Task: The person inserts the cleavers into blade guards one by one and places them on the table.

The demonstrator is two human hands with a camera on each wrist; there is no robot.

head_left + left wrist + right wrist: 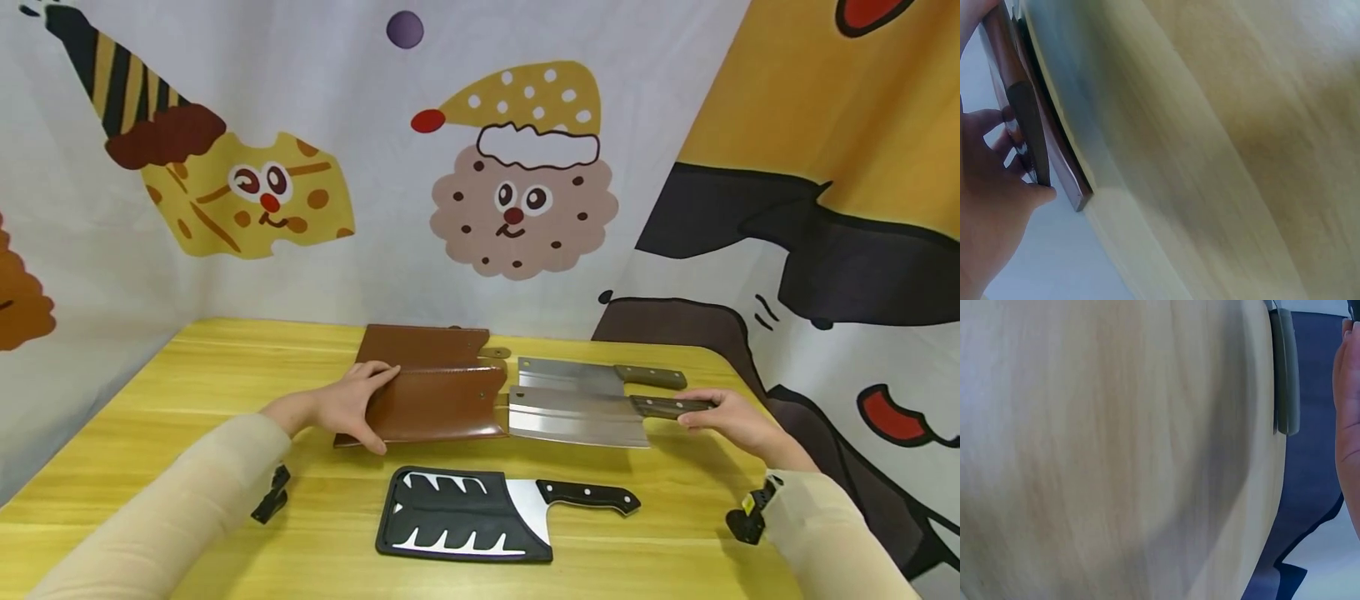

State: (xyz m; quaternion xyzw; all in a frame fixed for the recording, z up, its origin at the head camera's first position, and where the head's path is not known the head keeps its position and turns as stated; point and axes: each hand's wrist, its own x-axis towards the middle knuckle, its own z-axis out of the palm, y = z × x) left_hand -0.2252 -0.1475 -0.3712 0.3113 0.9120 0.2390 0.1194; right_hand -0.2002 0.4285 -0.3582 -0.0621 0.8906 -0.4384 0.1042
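My left hand [343,407] grips the left end of the nearer brown leather sheath [442,407]; in the left wrist view the thumb and fingers pinch the sheath [1029,125] on both sides. My right hand [726,418] holds the dark wooden handle of the nearer cleaver [577,417], whose broad steel blade points left, its tip edge close to the sheath's mouth. Behind it lies a second cleaver [570,375] with an olive-brown handle [1286,375]. A second brown sheath [420,343] with a snap strap lies behind the gripped one.
Nearest the front, a black-handled cleaver [592,495] sits in a black plastic blade guard [465,515] with white cutouts. All lie on a yellow wood-grain table [300,533]. A cartoon-printed curtain [375,275] hangs along the table's back edge.
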